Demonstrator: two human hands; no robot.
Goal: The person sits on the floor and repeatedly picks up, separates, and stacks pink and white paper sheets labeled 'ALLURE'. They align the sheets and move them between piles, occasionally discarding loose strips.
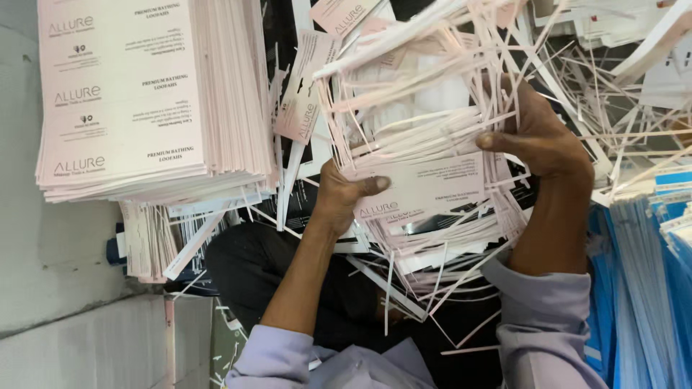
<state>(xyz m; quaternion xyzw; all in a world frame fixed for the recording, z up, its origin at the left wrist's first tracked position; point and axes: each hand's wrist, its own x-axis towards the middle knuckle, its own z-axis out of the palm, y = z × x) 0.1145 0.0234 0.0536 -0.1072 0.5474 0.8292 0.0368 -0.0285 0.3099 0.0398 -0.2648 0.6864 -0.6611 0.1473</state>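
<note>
A thick bundle of die-cut pale pink printed card sheets is held up in front of me, with thin white and pink trim strips hanging loose from its edges. My left hand grips the bundle's lower left corner, thumb lying across the top label. My right hand clasps the bundle's right side, fingers curled over the edge. Both lilac sleeves are pushed up on the forearms.
A tall stack of uncut pink printed sheets lies at the left on a grey surface. Loose paper strips are piled at the upper right. Blue sheets stand stacked at the right edge. Dark trousers show below.
</note>
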